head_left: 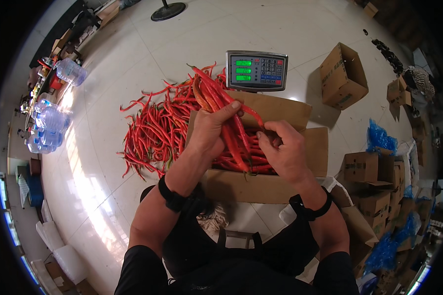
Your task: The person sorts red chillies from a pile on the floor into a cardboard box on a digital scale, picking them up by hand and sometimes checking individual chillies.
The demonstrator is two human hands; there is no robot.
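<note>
My left hand (214, 129) is closed round a bunch of long red chili peppers (235, 145), its thumb laid across them. One pepper near the upper left of the bunch looks more orange. The fingers of my right hand (284, 147) pinch the tip of a red chili pepper (252, 117) that slants out of the bunch. Both hands are above an open cardboard box (248, 191), in which more red chili peppers (261, 166) lie. A large heap of red chili peppers (152, 130) spreads over the floor left of the box.
Beyond the box stands a scale display (257, 71) with green-lit readouts and a keypad. An open carton (342, 77) sits to the far right. Several cartons (371, 169) and blue plastic bags (380, 137) crowd the right side. Large clear water bottles (51, 118) line the left wall.
</note>
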